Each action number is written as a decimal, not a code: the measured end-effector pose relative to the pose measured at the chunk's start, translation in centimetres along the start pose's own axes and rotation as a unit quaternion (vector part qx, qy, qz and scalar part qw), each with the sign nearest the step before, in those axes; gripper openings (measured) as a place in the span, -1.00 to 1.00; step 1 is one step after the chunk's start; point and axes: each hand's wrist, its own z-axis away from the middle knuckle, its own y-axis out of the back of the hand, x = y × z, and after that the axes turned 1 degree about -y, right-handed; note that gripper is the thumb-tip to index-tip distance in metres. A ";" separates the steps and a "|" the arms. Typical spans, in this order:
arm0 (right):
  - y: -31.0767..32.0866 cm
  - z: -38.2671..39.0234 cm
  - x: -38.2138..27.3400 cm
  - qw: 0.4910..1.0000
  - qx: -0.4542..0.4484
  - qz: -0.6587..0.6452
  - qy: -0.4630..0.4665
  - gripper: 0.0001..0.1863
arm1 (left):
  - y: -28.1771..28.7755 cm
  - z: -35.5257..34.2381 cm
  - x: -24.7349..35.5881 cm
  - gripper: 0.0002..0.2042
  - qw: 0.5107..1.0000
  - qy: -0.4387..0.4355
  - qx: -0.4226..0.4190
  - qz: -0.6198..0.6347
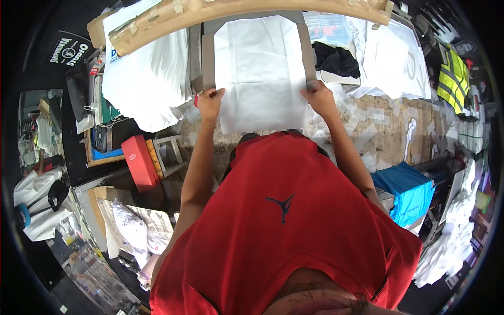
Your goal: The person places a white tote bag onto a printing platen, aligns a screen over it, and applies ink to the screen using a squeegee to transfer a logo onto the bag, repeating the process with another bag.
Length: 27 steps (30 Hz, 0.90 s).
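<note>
A white cloth piece [260, 68] lies over a grey-brown board [208, 60] straight in front of me, its near end hanging past the board toward my body. My left hand [210, 104] pinches the cloth's left edge between thumb and fingers. On the opposite edge, my right hand [319, 98] grips the cloth with its fingers closed. The cloth is spread fairly flat, with light creases across its middle.
Across the far side runs a long taped cardboard tube [252, 20]. Stacked white cloths [149, 79] are at the left; black cloth [337, 60] and white sheets [388, 60] at the right. A red box [140, 163] stands lower left, a blue bag [412, 194] lower right.
</note>
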 end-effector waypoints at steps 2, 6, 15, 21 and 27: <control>-1.4 -1.1 0.8 0.999 0.031 -0.018 0.009 -0.49 | 0.5 0.1 0.4 -0.71 0.999 -0.024 -0.011 -0.018; -1.2 -3.2 0.5 1.000 -0.005 -0.020 -0.013 -0.62 | 1.0 -1.3 0.5 -0.75 0.997 -0.051 -0.031 -0.048; -1.1 -7.8 -1.2 0.994 0.051 0.090 -0.032 -0.65 | -1.0 -5.3 2.3 -0.73 0.991 -0.077 0.031 -0.102; -1.3 -7.8 -0.6 0.995 0.055 0.074 -0.037 -0.59 | -0.7 -5.8 1.5 -0.71 0.994 -0.051 0.031 -0.096; -1.5 -7.8 -0.2 0.995 0.054 0.059 -0.053 -0.59 | -0.7 -5.4 1.6 -0.70 0.992 -0.057 0.041 -0.107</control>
